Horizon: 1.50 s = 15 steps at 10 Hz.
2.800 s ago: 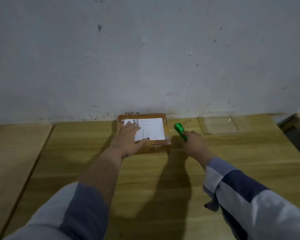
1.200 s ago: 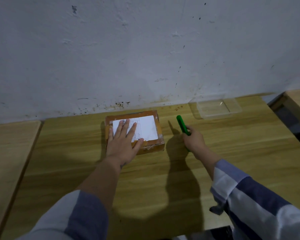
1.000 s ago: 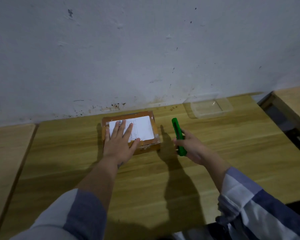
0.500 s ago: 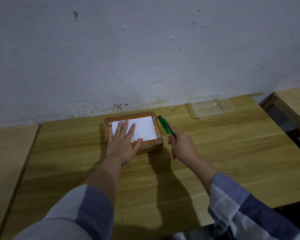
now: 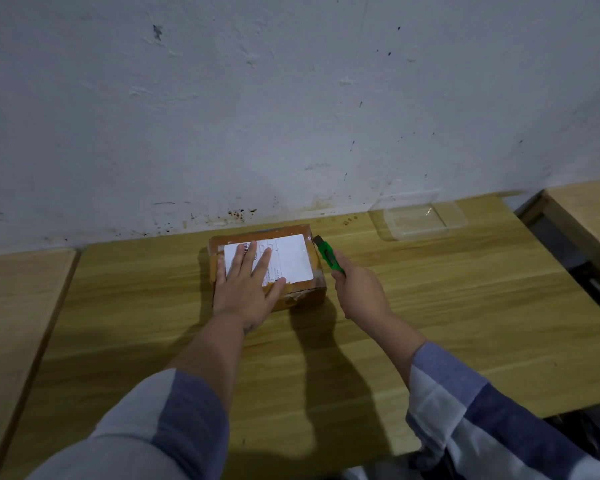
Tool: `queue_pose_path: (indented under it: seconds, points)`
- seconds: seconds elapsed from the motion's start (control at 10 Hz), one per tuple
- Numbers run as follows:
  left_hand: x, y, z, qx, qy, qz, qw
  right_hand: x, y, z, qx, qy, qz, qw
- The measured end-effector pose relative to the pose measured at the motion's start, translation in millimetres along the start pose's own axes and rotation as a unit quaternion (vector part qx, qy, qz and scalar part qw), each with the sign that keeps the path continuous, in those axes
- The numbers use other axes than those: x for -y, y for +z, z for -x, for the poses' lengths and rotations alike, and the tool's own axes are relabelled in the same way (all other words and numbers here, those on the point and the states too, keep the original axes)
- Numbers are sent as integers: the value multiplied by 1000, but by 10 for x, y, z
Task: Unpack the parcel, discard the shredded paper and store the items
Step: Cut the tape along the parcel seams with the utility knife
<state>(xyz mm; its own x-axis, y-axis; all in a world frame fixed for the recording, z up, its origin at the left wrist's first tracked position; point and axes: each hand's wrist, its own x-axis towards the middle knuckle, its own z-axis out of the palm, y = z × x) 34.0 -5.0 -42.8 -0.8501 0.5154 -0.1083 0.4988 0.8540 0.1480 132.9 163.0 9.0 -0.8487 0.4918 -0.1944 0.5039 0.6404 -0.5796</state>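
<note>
A small brown cardboard parcel [image 5: 300, 292] with a white shipping label lies taped shut on the wooden table [image 5: 430, 306], close to the wall. My left hand [image 5: 246, 285] presses flat on its top, fingers spread over the label. My right hand [image 5: 359, 292] grips a green utility knife [image 5: 328, 256], whose tip touches the parcel's far right top corner. The contents are hidden inside the box.
A clear plastic container [image 5: 421, 218] stands at the back right of the table by the white wall. A second wooden table [image 5: 18, 306] adjoins on the left, and another wooden surface [image 5: 589, 216] sits to the right across a dark gap.
My right hand picked the green knife up from the table and brought it left to the parcel's far right corner. My left hand stayed flat on the parcel.
</note>
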Motion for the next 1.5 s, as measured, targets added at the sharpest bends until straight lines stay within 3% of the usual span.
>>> queue_pose_path:
  seconds: [0.5, 0.8, 1.5]
  points:
    - [-6, -11, 4, 2, -1, 2, 1000, 52, -15, 7, 1, -17, 41, 999]
    - [-23, -8, -11, 6, -13, -3, 1000, 171, -22, -92, 2, -30, 142, 989]
    - [-62, -24, 2, 18, -23, -12, 999, 22, 3, 423, 13, -5, 166, 986]
